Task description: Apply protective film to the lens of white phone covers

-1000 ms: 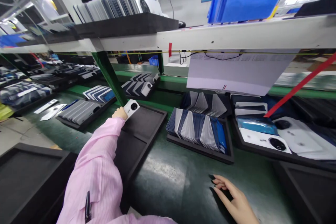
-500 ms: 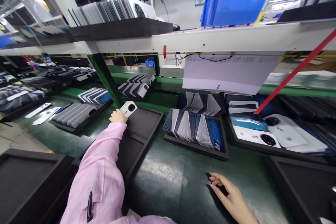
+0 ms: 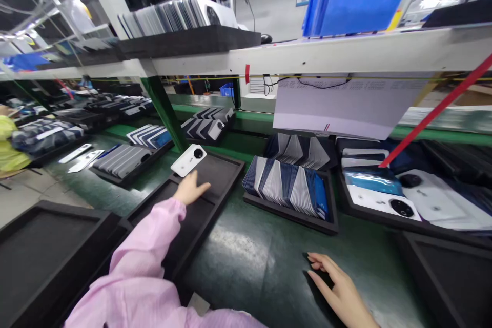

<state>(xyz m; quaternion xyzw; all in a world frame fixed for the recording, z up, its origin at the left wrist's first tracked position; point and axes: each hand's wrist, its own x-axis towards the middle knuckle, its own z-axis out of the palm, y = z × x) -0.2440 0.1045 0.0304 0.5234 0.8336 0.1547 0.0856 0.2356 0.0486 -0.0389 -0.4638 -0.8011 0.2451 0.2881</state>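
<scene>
A white phone back cover (image 3: 187,161) with a round black camera ring rests at the far left end of a black foam tray (image 3: 223,202). Just in front of it is my left hand (image 3: 191,188), thumb stretched out to the side and nothing visible in its grasp. Whether its fingertips still touch the cover's lower edge is hard to make out. Above the dark green tabletop (image 3: 246,266), lower right, my right hand (image 3: 340,287) hangs with thumb and fingers apart, holding nothing. Dark coverings show on some of its fingertips.
A tray of fanned blue and grey covers (image 3: 286,192) stands mid-table. Right of it lie white covers (image 3: 384,202) in another tray. Empty-looking black trays (image 3: 49,261) flank me. A white shelf (image 3: 288,59) crosses overhead, and a green post (image 3: 165,113) rises behind the cover.
My left hand has let go of the white phone cover and drawn back toward me, fingers opening. The cover now lies by the tray's far end. My right hand stays nearly still.
</scene>
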